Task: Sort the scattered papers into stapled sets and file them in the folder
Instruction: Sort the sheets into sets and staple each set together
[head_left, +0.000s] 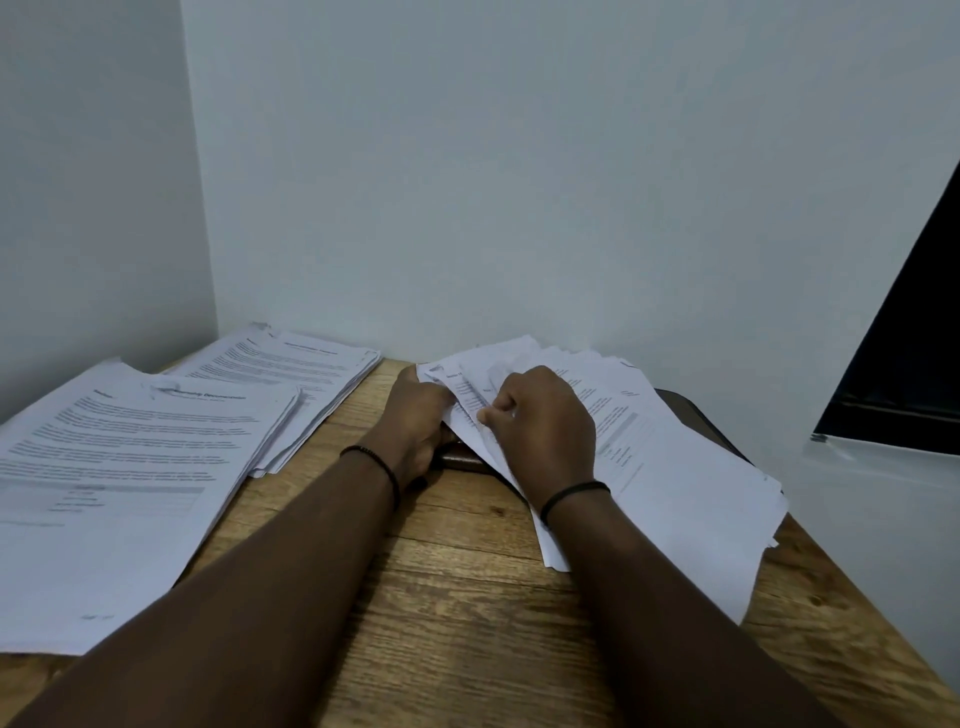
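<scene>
A loose pile of printed white papers (675, 467) lies fanned out on the right of the wooden table (457, 597). My left hand (415, 415) grips the pile's left edge from the side. My right hand (545, 421) rests on top of the pile, fingers curled, pinching sheet edges. A dark brown folder (698, 415) lies under this pile, showing at its far right and beneath my left hand. Two other stacks of printed sheets sit to the left: a near stack (119, 478) and a far stack (291, 369). No stapler is in view.
White walls close in the table at the back and left. A dark panel (909, 338) leans at the right above a white surface (883, 519). Bare wood shows between the paper stacks and toward the near edge.
</scene>
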